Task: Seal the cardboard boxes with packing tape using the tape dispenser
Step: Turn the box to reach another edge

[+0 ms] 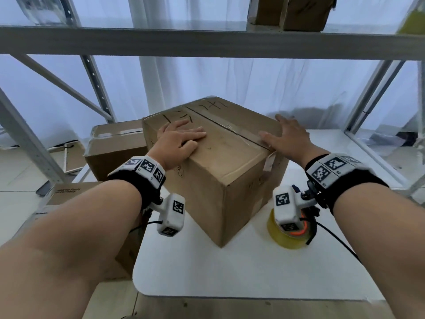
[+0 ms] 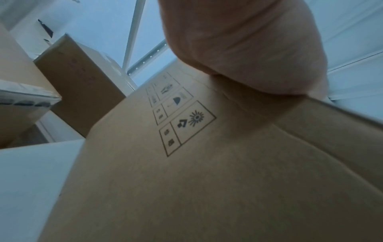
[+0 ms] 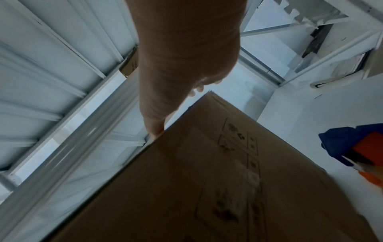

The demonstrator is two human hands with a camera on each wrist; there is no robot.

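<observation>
A brown cardboard box (image 1: 220, 171) stands corner-on in the middle of the white table (image 1: 230, 272), clear tape running along its top seam. My left hand (image 1: 181, 140) lies flat on the left half of the lid, fingers straight. My right hand (image 1: 287, 134) rests flat on the box's right top edge with fingers spread. The tape dispenser (image 1: 289, 231), a yellowish roll with an orange core, sits on the table under my right wrist; its blue and orange body (image 3: 352, 147) shows in the right wrist view. The box's printed side (image 2: 186, 122) fills the left wrist view.
A second cardboard box (image 1: 115, 146) sits behind and left of the main one, and another box (image 1: 69, 194) lies lower on the left. A grey shelf beam (image 1: 207, 40) crosses overhead, carrying a box (image 1: 292, 12). Metal rack uprights (image 1: 368, 100) flank the table.
</observation>
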